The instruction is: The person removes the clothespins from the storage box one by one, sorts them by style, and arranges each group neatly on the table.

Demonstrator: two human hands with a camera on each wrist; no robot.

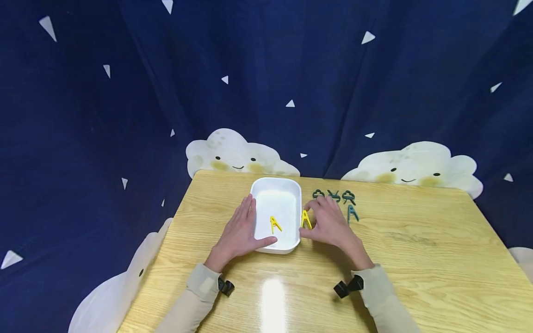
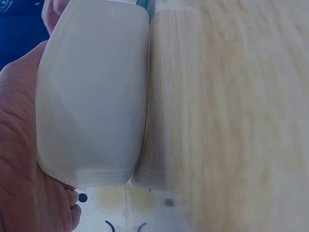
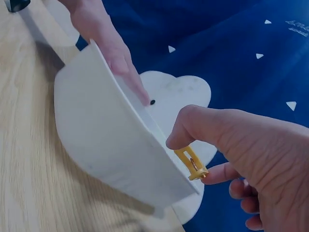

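Note:
A white plastic basin [image 1: 276, 189] stands on the table, with a yellow clothespin [image 1: 274, 223] lying inside it. My left hand [image 1: 239, 231] rests along the basin's left rim, fingers straight and thumb reaching over the near edge. In the left wrist view, the palm lies against the basin's rim [image 2: 41, 96]. My right hand [image 1: 329, 222] pinches another yellow clothespin [image 1: 306, 219] between thumb and index finger, right at the basin's right rim. The right wrist view shows this held clothespin [image 3: 192, 163] close to the rim, its far end hidden behind the thumb.
Several dark green clothespins lie past my right hand: a row at the back, including one clothespin [image 1: 349, 197] at its right end, and a nearer clothespin [image 1: 352, 213]. The wooden table [image 1: 416, 249] extends to the right. A blue curtain [image 1: 266, 55] with clouds hangs behind.

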